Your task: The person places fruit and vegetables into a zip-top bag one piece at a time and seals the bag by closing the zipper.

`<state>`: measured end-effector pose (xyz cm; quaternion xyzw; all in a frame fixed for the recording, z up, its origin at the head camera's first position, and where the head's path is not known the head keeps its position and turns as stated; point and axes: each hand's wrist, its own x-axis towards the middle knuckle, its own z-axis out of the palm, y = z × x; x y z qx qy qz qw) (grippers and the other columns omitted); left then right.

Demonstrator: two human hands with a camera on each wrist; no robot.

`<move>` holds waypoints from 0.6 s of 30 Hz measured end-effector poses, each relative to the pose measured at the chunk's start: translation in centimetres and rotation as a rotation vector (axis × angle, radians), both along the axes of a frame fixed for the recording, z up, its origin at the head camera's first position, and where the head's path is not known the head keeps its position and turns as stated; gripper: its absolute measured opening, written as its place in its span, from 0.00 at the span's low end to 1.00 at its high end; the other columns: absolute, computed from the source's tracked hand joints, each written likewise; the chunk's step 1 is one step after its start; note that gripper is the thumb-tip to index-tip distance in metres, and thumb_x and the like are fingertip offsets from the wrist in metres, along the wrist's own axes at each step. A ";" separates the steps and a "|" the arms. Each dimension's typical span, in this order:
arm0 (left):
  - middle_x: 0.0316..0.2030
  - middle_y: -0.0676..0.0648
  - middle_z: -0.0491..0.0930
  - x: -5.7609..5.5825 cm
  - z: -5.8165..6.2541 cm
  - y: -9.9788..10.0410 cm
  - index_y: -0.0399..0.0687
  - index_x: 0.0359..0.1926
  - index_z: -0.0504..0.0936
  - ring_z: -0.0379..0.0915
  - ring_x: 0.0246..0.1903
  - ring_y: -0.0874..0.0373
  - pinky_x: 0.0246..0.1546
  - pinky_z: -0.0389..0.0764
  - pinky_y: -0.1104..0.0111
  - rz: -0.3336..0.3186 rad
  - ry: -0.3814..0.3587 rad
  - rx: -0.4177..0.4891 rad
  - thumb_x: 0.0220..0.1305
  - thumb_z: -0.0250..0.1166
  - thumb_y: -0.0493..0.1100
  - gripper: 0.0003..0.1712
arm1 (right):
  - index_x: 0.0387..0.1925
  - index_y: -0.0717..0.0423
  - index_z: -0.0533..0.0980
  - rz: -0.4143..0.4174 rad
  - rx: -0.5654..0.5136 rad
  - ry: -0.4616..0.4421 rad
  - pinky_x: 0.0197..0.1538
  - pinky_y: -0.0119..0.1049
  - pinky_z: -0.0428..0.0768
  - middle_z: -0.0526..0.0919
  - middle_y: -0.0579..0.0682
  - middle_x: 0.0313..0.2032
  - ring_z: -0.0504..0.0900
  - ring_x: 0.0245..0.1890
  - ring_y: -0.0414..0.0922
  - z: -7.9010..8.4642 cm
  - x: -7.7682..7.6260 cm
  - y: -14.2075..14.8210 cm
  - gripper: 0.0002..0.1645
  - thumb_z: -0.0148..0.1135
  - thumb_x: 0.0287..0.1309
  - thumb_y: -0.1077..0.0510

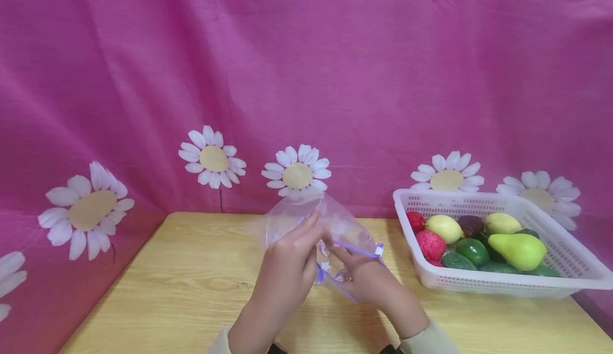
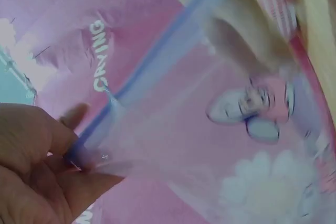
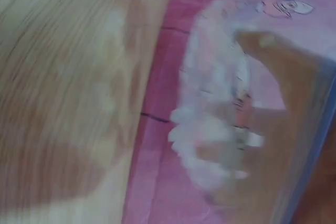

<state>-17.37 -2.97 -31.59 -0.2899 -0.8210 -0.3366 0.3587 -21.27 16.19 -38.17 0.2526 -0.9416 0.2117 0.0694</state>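
A clear plastic zip bag (image 1: 294,221) with a purple-blue zip edge and printed cartoon figures is held up over the table. My left hand (image 1: 289,261) pinches one end of the zip edge between thumb and fingers, plain in the left wrist view, where the bag (image 2: 173,124) stretches away to the right. The right hand (image 1: 371,279) reaches past the zip edge into the bag's mouth. Through the plastic in the right wrist view, the fingers (image 3: 286,72) of that hand show spread and fairly straight, with a gap between them.
To the right on the wooden table (image 1: 191,274) stands a white plastic basket (image 1: 483,279) of fruit. It holds a green pear (image 1: 519,251), yellow lemons (image 1: 444,229), red and dark green pieces. A pink cloth (image 1: 335,66) with printed daisies hangs behind the table.
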 end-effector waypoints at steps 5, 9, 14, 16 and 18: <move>0.59 0.44 0.82 0.2 0.2 -0.7 0.49 0.21 0.81 0.76 0.62 0.46 0.18 0.74 0.75 0.102 0.081 -0.169 0.47 0.68 0.20 0.19 | 0.62 0.52 0.80 0.088 0.078 -0.105 0.64 0.58 0.73 0.80 0.60 0.62 0.80 0.59 0.57 0.3 0.1 -1.0 0.27 0.54 0.71 0.43; 0.56 0.49 0.84 0.3 0.3 -1.0 0.47 0.26 0.87 0.76 0.62 0.51 0.14 0.72 0.76 0.218 0.090 -0.333 0.47 0.73 0.23 0.14 | 0.57 0.50 0.84 0.079 0.133 -0.196 0.69 0.71 0.59 0.79 0.53 0.64 0.62 0.71 0.69 0.4 0.5 -2.1 0.39 0.45 0.70 0.28; 0.51 0.51 0.85 0.1 0.3 -1.6 0.44 0.37 0.90 0.80 0.56 0.53 0.18 0.79 0.72 0.293 0.042 -0.381 0.50 0.72 0.26 0.14 | 0.53 0.51 0.86 0.110 0.206 -0.225 0.66 0.76 0.55 0.75 0.51 0.68 0.53 0.74 0.73 0.4 0.4 -2.8 0.34 0.45 0.73 0.33; 0.52 0.49 0.85 -0.1 0.3 -1.8 0.41 0.41 0.90 0.81 0.54 0.52 0.19 0.78 0.73 0.285 0.004 -0.358 0.51 0.70 0.26 0.16 | 0.52 0.52 0.86 0.156 0.166 -0.172 0.67 0.76 0.55 0.77 0.53 0.66 0.57 0.73 0.70 0.6 0.1 -2.8 0.28 0.49 0.74 0.40; 0.55 0.47 0.84 -0.3 0.3 -2.1 0.37 0.47 0.88 0.81 0.55 0.50 0.21 0.79 0.74 0.272 -0.033 -0.342 0.54 0.68 0.27 0.17 | 0.49 0.55 0.86 0.249 0.097 -0.067 0.68 0.70 0.61 0.82 0.53 0.60 0.68 0.70 0.63 1.0 -0.3 -2.7 0.21 0.53 0.74 0.47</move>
